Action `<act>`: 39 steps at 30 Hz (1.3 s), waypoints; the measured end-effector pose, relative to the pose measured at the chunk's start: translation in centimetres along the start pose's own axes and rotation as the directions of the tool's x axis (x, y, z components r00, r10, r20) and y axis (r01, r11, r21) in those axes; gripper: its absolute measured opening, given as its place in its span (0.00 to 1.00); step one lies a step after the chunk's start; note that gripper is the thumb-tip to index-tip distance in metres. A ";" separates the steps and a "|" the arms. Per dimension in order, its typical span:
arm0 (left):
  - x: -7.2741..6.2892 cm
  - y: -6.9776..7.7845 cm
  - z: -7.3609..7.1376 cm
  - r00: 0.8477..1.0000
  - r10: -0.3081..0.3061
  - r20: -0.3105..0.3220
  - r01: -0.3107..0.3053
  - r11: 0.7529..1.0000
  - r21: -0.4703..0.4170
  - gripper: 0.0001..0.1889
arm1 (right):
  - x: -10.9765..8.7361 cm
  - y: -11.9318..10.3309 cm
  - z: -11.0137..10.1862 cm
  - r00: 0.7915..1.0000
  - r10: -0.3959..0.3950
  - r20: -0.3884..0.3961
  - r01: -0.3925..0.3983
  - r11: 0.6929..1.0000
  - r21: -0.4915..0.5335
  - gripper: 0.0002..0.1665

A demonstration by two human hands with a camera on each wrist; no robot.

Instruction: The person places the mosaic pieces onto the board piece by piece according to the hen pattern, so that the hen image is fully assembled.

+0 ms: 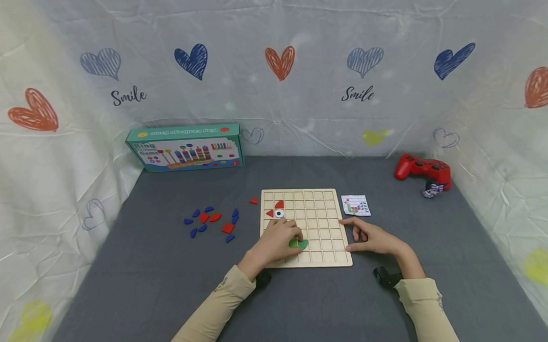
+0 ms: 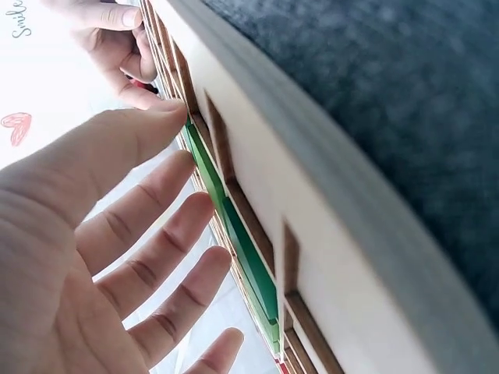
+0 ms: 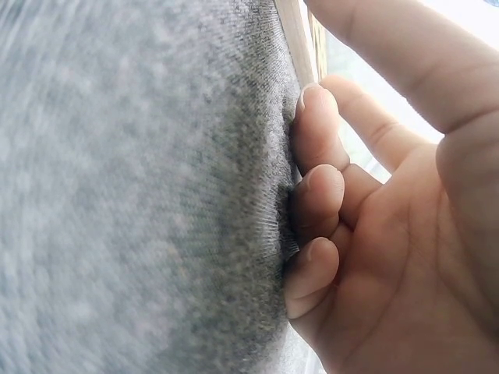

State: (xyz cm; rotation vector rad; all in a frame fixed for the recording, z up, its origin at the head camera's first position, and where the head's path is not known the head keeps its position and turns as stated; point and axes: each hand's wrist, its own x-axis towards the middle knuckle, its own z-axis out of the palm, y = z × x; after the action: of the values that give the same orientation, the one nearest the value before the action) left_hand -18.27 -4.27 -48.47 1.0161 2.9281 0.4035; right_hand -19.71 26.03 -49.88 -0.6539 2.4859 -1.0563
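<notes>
A pale wooden grid board (image 1: pixel 322 215) lies on the grey cloth. My left hand (image 1: pixel 277 239) is over its lower left part, fingers spread and loosely bent, fingertips at the green pieces (image 1: pixel 302 244). In the left wrist view a dark green piece (image 2: pixel 249 257) and a lighter green piece (image 2: pixel 204 167) sit in the grid, the thumb tip right by them. At the board's right edge, my right hand (image 1: pixel 373 236) rests its extended index finger and thumb, its other fingers curled in. Toward the board's upper left are a round eye piece (image 1: pixel 279 213) and red pieces (image 1: pixel 279 204).
Loose blue pieces (image 1: pixel 202 228) and red pieces (image 1: pixel 228 227) lie left of the board. A small printed card (image 1: pixel 355 205) is to its right. Farther back stand a Ring Challenge Game box (image 1: pixel 186 149) and a red game controller (image 1: pixel 423 169).
</notes>
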 end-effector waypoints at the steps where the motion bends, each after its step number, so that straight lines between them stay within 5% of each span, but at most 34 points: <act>1: 0.0 0.0 0.0 1.000 0.001 -0.002 -0.001 1.000 0.004 0.08 | 0.0 0.0 0.0 1.000 0.001 -0.001 -0.001 1.000 -0.001 0.40; 13: -0.9 -1.2 -0.9 0.999 -0.023 -0.028 0.023 1.000 0.010 0.08 | 0.0 0.0 0.0 1.000 -0.009 -0.005 0.009 1.000 0.000 0.40; 39: -5.4 -6.9 -2.1 0.977 -0.152 -0.147 0.148 0.988 -0.035 0.09 | -0.2 -0.1 0.1 1.000 -0.003 -0.001 0.003 1.000 0.015 0.40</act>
State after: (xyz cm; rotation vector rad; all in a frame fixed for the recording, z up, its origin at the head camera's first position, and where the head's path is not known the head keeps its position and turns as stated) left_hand -18.42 -13.30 -48.54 0.7874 3.0970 0.5288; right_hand -19.45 26.01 -49.84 -0.6534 2.4766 -1.0752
